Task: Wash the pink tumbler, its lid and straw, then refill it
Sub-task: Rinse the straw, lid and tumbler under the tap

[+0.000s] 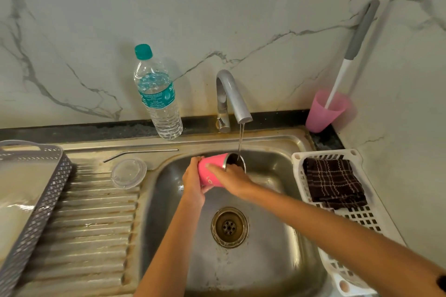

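Steel sink (265, 260) below marble wall (217, 19); tap (231, 94) running. Pink tumbler (212, 172) tilted under tap, stream entering its mouth. My left hand (193, 182) grips its base, my right hand (233, 179) clasps its rim end. Lid (129, 173) and straw (141, 152) lie left of tap.

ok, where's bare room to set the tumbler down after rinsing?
Free: ribbed drainboard between grey basket and sink basin, nearer than the clear lid and steel straw; near half of the white basket, past the checked cloth. Crowded: back ledge, with water bottle, tap and pink cup.
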### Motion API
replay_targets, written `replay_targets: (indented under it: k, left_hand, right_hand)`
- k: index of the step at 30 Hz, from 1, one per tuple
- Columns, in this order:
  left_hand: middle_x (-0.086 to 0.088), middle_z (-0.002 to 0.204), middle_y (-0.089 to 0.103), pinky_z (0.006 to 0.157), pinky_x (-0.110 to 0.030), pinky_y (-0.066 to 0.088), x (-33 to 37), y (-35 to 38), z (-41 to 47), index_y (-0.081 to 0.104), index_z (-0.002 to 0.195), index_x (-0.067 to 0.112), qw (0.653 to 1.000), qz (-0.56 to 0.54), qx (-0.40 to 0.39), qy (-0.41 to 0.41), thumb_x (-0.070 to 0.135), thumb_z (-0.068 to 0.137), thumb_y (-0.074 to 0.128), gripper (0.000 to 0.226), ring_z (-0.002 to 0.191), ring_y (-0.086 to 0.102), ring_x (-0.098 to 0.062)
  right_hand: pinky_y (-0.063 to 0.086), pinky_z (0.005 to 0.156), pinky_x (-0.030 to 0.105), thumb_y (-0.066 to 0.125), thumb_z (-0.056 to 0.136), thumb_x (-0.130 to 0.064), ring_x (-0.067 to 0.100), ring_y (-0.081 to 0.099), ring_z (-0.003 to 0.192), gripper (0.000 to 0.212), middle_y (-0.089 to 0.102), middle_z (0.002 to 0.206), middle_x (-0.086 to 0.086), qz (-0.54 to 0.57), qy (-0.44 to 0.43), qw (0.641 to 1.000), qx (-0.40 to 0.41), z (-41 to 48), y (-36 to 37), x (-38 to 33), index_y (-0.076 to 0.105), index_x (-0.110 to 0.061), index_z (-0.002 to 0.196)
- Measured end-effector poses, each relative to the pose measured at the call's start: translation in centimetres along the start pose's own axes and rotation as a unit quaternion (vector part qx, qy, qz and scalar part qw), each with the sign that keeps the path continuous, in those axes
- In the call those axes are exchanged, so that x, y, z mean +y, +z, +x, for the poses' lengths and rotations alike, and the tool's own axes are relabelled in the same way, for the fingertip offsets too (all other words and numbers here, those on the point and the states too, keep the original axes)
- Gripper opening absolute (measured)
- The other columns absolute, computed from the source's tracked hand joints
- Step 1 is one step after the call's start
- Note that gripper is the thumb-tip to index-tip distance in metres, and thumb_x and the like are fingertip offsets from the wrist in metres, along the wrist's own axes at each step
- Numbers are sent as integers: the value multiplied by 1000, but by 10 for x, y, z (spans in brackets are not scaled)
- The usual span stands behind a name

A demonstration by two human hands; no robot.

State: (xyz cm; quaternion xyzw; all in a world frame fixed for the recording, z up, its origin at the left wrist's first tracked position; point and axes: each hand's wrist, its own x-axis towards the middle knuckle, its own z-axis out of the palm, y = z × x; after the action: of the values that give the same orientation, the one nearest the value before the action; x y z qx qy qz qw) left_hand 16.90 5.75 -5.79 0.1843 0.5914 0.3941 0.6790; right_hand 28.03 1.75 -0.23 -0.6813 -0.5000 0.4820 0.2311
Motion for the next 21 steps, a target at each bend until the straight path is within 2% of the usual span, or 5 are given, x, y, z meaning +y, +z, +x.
replay_targets:
  k: [4,6,10,17,21]
  left_hand:
    - [-8,100,68,63,-34,58,-2,-1,0,70,99,24,1000,5,5,17,38,86,63,21,91,66,-23]
    - [-8,98,67,56,-31,55,6,-5,1,69,99,23,999,41,-2,6,36,86,62,20,88,64,-21]
    - [-9,99,65,55,-32,54,10,-5,3,65,101,22,996,89,-18,-1,36,88,59,19,89,64,-22]
    - [-10,96,65,50,-29,54,1,-8,1,69,96,25,997,54,-46,-12,37,90,57,18,81,64,-23]
    - [-8,98,66,49,-28,54,11,-7,3,69,93,24,996,75,-47,-21,35,89,60,15,84,64,-22]
  right_hand:
    - [51,78,36,58,90,-33,19,56,85,20,58,93,6,278,109,954,10,-6,14,-15,55,-14,95]
    - [53,83,46,55,91,-34,21,57,85,30,59,94,11,-6,-102,994,-32,-10,8,7,56,-7,104]
    - [45,96,35,53,89,-36,25,56,101,29,63,106,12,-405,-291,859,-118,5,-26,38,59,-12,103]
    - [48,84,33,64,78,-9,22,54,106,37,53,103,7,243,107,962,-69,-11,7,-11,49,-14,112]
    - [45,68,21,62,82,-16,12,54,82,29,52,87,-2,-3,-14,984,-179,-19,-2,-8,51,-14,108]
